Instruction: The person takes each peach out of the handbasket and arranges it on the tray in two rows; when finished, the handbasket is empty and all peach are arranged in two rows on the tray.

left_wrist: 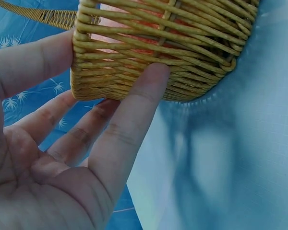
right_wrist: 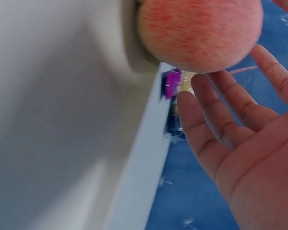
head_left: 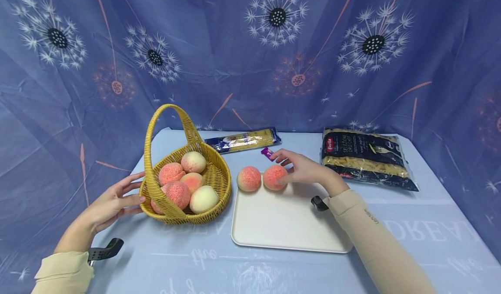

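Head view: left hand, fingers straight, touches the wicker basket wall. Right hand, fingers spread and relaxed, rests beside a peach on the tray, gripping nothing.

Beige long sleeves, black wrist-worn cameras, bare hands.

Pink peach on tray rim, wicker basket upright

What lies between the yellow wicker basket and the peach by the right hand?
In the head view, one more pink peach sits on the white tray, between the yellow wicker basket and the peach beside the right hand.
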### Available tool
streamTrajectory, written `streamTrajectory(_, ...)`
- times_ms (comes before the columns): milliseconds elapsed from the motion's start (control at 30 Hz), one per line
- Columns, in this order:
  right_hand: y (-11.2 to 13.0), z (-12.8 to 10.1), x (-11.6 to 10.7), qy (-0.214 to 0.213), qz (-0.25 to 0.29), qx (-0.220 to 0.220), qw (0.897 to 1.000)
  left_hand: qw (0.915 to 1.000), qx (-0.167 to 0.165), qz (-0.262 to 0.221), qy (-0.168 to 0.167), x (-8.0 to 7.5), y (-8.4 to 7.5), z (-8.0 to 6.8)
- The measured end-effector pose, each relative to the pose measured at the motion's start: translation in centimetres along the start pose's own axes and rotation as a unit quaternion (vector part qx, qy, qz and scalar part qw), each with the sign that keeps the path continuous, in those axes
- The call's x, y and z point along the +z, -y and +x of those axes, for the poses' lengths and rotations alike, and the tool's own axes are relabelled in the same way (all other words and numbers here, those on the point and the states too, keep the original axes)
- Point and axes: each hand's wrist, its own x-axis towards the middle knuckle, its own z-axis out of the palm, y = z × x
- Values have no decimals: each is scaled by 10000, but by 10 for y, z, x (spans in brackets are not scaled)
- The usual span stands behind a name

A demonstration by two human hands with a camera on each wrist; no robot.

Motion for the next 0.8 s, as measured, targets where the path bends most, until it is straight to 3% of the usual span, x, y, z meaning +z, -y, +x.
streamTrajectory(400, 51, 18, -14, -74, -158, -319, 9993, 10000, -33, 29, -64, 0, 2, -1)
streamTrajectory(800, 93, 47, 5, 436, -111, -700, 9965, 9999, -78, 8, -101, 2, 1, -1)
